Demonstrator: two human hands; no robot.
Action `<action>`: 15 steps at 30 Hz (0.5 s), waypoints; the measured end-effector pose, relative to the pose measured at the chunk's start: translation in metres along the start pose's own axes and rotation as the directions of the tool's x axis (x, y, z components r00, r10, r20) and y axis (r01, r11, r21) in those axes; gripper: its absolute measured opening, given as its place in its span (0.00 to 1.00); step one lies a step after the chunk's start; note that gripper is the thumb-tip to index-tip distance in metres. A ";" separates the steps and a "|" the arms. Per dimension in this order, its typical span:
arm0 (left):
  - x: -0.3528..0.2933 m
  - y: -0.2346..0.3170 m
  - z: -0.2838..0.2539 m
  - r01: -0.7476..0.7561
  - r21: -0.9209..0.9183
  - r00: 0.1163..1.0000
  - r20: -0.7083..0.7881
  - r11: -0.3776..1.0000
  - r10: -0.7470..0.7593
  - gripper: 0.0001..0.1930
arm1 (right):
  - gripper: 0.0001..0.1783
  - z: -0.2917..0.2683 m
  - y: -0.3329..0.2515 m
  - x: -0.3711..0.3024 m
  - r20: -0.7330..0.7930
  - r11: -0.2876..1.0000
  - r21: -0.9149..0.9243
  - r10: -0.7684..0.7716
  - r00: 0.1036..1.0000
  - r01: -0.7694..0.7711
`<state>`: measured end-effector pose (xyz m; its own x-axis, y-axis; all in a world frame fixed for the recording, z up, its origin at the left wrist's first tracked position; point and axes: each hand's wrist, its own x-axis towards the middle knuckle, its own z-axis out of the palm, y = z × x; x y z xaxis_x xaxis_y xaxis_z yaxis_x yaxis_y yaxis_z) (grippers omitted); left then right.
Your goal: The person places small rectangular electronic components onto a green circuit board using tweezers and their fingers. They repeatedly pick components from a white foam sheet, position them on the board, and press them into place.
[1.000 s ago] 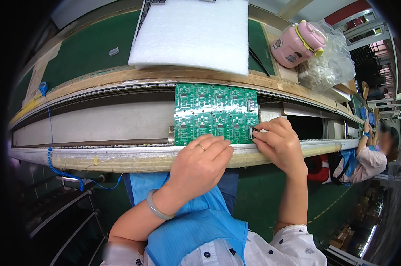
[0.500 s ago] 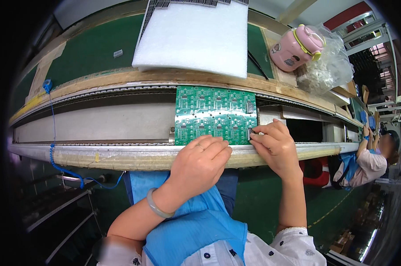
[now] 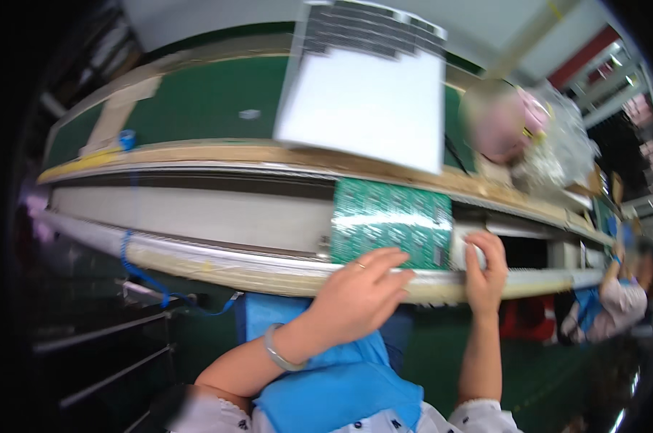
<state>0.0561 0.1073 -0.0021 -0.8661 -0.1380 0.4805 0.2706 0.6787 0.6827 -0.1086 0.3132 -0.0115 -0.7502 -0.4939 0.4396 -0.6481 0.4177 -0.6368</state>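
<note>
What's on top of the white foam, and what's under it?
On the white foam: rows of small dark parts at its far end, too blurred for detail. Green bench top shows beside it; anything directly underneath is covered.

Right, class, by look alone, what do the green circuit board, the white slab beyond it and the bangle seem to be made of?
Green circuit board: probably coated laminate, glossy; a bright glare streak crosses it.
White slab: likely plastic foam, matt; evenly white without glare streaks, though blur hides its grain.
Bangle: smooth, pale grey, perhaps polished stone, glass or plastic; the look leaves it open.
</note>
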 end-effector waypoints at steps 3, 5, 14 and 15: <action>0.011 -0.017 -0.047 0.017 0.133 0.992 -0.129 0.991 0.000 0.13 | 0.07 -0.002 0.014 -0.013 -0.052 0.995 0.051 0.084 0.995 -0.081; 0.020 -0.048 -0.090 0.086 0.273 0.963 -0.271 0.958 -0.009 0.13 | 0.06 0.001 0.019 -0.016 -0.062 0.983 0.148 0.115 0.991 -0.105; 0.063 -0.187 -0.174 0.456 0.481 0.879 -0.373 0.748 -0.296 0.21 | 0.06 0.001 0.014 -0.010 0.003 0.988 0.109 0.106 0.994 -0.106; 0.064 -0.195 -0.171 0.435 0.501 0.890 -0.366 0.748 -0.272 0.20 | 0.06 0.002 0.012 -0.009 0.008 0.989 0.104 0.109 0.994 -0.109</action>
<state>0.0196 -0.1578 -0.0102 -0.6904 -0.5717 0.4433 -0.3852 0.8092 0.4436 -0.1091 0.3215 -0.0243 -0.8153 -0.4514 0.3627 -0.5452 0.3874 -0.7434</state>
